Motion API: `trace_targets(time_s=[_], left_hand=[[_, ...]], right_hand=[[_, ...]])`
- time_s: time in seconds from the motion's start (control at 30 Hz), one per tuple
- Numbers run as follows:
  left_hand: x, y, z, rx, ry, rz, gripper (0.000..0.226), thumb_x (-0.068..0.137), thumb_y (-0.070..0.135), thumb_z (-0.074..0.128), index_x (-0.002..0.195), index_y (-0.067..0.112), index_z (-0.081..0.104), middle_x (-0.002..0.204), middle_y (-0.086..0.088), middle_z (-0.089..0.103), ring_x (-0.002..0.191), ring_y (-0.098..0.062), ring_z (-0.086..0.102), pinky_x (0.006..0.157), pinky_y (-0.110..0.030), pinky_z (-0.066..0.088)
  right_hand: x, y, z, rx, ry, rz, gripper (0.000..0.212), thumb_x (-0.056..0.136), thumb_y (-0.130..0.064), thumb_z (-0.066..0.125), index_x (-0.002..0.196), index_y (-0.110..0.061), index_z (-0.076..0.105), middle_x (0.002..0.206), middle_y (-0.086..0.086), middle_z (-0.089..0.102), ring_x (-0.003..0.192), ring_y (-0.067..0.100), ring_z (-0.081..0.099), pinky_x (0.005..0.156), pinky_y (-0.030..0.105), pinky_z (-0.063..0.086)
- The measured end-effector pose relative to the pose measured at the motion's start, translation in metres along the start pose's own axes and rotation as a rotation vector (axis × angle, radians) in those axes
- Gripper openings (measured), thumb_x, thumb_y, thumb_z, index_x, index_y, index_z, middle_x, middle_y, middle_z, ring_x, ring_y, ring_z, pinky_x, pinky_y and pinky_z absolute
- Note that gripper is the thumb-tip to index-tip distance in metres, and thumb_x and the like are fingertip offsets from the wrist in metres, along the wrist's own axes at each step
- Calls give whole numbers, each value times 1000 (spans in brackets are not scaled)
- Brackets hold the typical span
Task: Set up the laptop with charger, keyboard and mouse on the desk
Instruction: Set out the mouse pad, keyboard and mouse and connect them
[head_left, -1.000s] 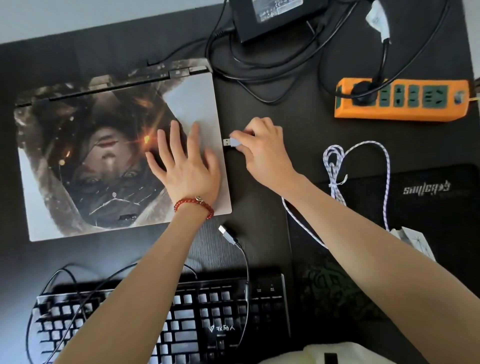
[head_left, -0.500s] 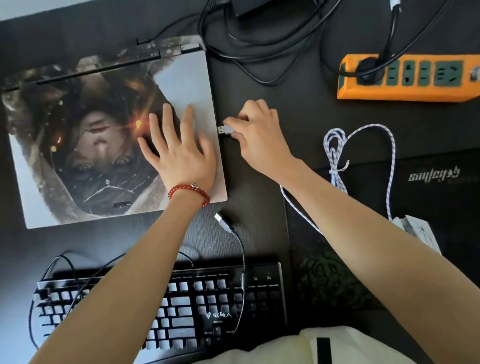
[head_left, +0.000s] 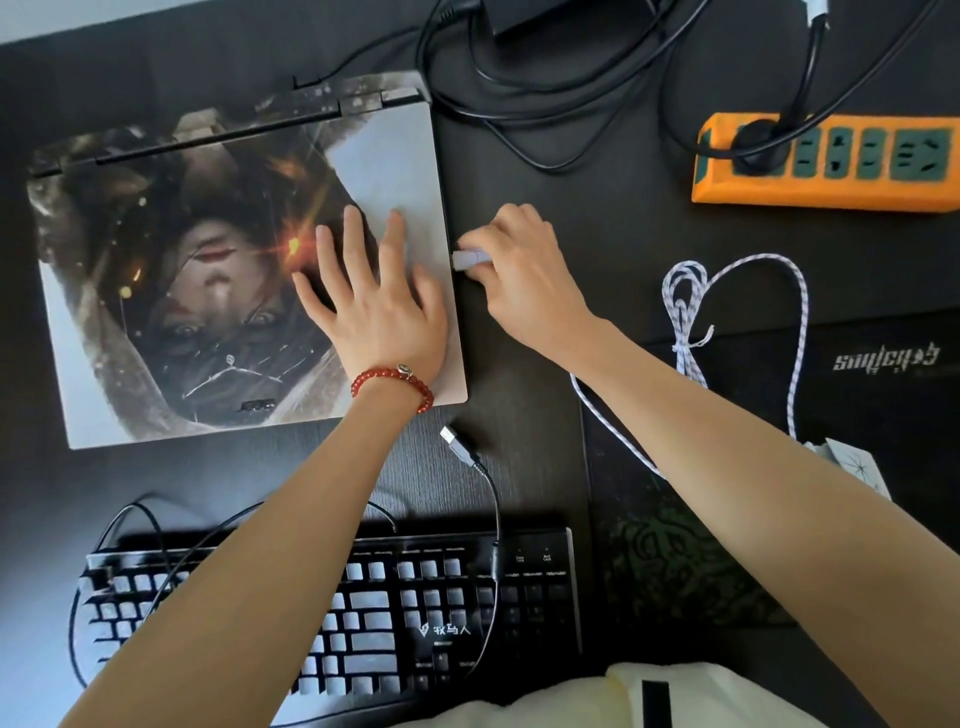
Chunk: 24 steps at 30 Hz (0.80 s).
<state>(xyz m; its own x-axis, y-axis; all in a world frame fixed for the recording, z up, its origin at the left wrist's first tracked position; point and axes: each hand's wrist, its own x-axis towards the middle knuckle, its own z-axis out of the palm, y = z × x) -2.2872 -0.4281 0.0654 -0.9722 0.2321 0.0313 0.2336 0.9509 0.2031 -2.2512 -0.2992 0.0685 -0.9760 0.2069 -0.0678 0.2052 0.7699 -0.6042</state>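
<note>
A closed laptop (head_left: 156, 291) with a printed picture on its lid lies at the left of the dark desk. My left hand (head_left: 376, 301) rests flat on the lid near its right edge, fingers spread. My right hand (head_left: 524, 270) pinches a pale USB plug (head_left: 467, 258) that touches the laptop's right side. Its white braided cable (head_left: 685, 306) loops off to the right. The black keyboard (head_left: 447, 597) sits at the front, and its own USB plug (head_left: 454, 441) lies loose on the desk. The black charger brick (head_left: 571, 13) shows at the top edge.
An orange power strip (head_left: 831, 166) with one black plug in it lies at the back right. Black cables (head_left: 519, 93) curl behind the laptop. A dark mouse pad (head_left: 857, 405) covers the right side, with a white object (head_left: 852, 462) partly hidden by my right arm.
My right hand has carried the USB plug leftward until it meets the laptop's right side. My left hand stays flat on the lid.
</note>
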Motion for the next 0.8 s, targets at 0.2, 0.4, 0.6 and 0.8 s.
trace_targets(time_s=[0.2, 0.4, 0.6, 0.8], left_hand=[[0, 0, 1, -3, -2, 9, 50, 84, 31, 31, 134, 29, 39, 149, -7, 33, 140, -31, 21, 111, -60, 11], [0, -1, -6, -42, -66, 9, 49, 87, 31, 33, 136, 31, 36, 152, -5, 27, 142, -28, 14, 113, -58, 5], [-20, -19, -38, -322, -213, 11, 44, 89, 20, 45, 133, 19, 42, 146, -7, 36, 140, -27, 20, 116, -47, 10], [-135, -103, -76, -240, -274, 7, 41, 85, 25, 56, 126, 21, 51, 138, -5, 45, 132, -27, 33, 112, -55, 16]], right_hand=[[1, 1, -1, -19, 30, -24, 15, 85, -4, 49, 93, -3, 62, 94, 17, 55, 94, 35, 48, 73, 31, 25], [-10, -9, -6, -105, 15, 23, 33, 87, -15, 50, 121, -14, 53, 123, 5, 53, 120, 24, 42, 94, 36, 27], [-99, -45, -10, 150, 61, 176, 17, 88, -19, 51, 99, -11, 62, 94, 5, 66, 91, 26, 60, 81, 43, 45], [-193, -66, 20, -127, -177, 210, 55, 87, -48, 48, 134, -21, 40, 119, 5, 57, 113, 26, 49, 92, 42, 39]])
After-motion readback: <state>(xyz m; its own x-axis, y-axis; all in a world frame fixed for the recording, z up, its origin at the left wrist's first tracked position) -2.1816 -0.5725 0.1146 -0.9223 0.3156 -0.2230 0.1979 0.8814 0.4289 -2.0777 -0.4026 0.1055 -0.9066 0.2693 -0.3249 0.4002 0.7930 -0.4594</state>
